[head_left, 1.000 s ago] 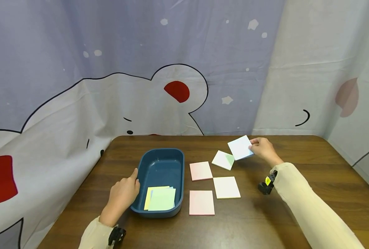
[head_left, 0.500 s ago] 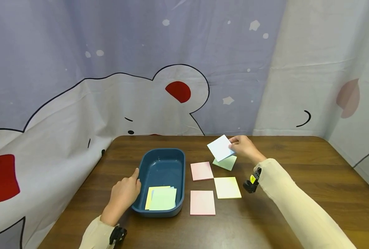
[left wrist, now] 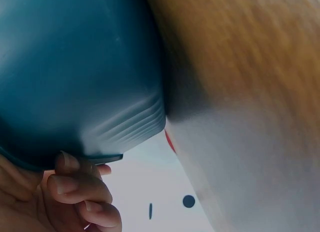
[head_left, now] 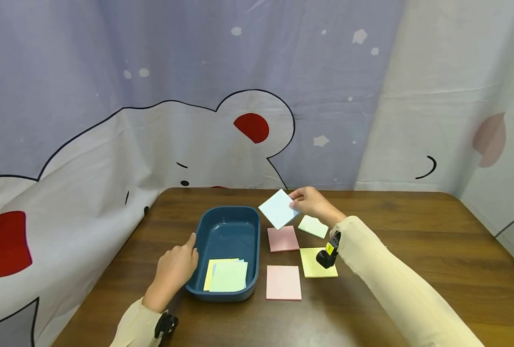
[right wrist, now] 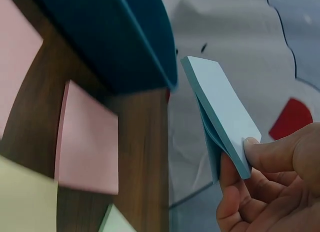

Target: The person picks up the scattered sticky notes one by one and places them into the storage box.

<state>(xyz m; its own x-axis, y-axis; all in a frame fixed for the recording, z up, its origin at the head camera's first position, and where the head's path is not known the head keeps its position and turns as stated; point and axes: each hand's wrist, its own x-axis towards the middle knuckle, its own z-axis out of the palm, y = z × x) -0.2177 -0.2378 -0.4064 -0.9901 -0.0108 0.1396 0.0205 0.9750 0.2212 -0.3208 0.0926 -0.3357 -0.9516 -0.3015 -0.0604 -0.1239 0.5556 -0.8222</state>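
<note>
Between thumb and fingers, my right hand [head_left: 315, 205] pinches a light blue sticky note pad [head_left: 276, 209], raised above the table near the bin's back right corner. In the right wrist view the pad [right wrist: 225, 107] is tilted, its lower sheets splaying apart from the rest. My left hand [head_left: 174, 267] grips the left rim of a dark blue plastic bin [head_left: 227, 236], index finger along the rim; the left wrist view shows its other fingers [left wrist: 82, 187] curled beneath the rim. Inside the bin's near end lie a green pad [head_left: 228, 278], a yellow pad [head_left: 209, 272] and a mostly covered blue one.
Right of the bin lie a near pink pad [head_left: 283, 283], a farther pink pad [head_left: 283, 239], a yellow pad [head_left: 312, 265] and a pale green pad [head_left: 313, 226]. A printed curtain [head_left: 187, 144] hangs behind the wooden table [head_left: 413, 231].
My right hand has carried the blue pad leftward, from the table's back right, past the green pad to beside the bin. My left hand has stayed on the bin's rim.
</note>
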